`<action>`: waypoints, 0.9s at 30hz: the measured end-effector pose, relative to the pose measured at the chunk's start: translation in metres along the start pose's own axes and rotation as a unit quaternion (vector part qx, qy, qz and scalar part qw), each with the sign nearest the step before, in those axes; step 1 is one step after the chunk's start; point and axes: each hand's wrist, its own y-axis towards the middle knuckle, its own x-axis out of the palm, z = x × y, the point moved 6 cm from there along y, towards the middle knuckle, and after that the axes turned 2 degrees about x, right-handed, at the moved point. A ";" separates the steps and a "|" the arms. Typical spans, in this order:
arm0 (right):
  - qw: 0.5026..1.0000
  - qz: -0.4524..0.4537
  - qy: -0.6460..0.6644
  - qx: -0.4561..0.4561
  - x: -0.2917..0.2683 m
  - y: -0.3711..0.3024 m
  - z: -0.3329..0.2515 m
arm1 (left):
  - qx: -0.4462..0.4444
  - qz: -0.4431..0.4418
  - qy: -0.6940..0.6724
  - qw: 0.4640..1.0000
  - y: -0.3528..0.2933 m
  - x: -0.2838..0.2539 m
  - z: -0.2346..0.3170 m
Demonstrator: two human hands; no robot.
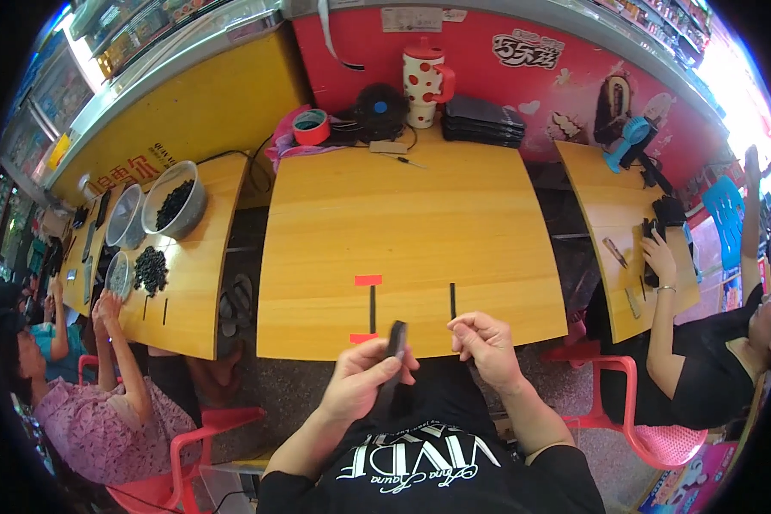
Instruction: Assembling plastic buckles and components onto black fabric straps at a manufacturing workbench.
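Observation:
My left hand [361, 377] is closed round a short, flat black piece [396, 339] at the table's near edge, its upper end standing above the fingers. To the right, my right hand [487, 344] has thumb and fingertips pinched together; what they hold, if anything, is too small to make out. Just beyond those fingertips a thin black strip [452, 297] lies on the wooden table [403, 214]. A second black strip [373, 307] runs toward me, with a red tape piece [368, 280] at its far end and another red tape piece [362, 338] at its near end.
At the table's back are a red tape roll [311, 128], a black fan [380, 110], a dotted tumbler [424, 86] and stacked black pouches [483, 122]. People sit at side tables, with tubs [180, 206] of black pieces on the left and a blue fan [632, 137] on the right.

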 end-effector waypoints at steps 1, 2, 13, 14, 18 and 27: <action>1.000 0.010 -0.003 -0.004 -0.005 -0.002 0.002 | 0.026 0.029 0.011 0.999 -0.001 0.002 0.008; 1.000 0.011 -0.017 0.009 -0.005 -0.004 0.007 | 0.053 0.057 0.023 0.997 0.000 0.001 0.013; 0.875 0.032 -0.390 -0.284 -0.005 0.108 -0.056 | 0.059 0.109 -0.124 0.984 0.011 -0.033 0.019; 0.849 0.050 -0.413 -0.326 -0.007 0.139 -0.054 | 0.056 0.119 -0.147 0.980 0.010 -0.037 0.020; 0.769 0.132 -0.537 -0.322 -0.008 0.270 -0.039 | 0.062 0.120 -0.120 0.984 0.010 -0.042 0.029; 0.700 0.108 -0.620 -0.336 0.017 0.345 -0.025 | 0.020 0.138 -0.120 0.983 0.012 -0.067 0.023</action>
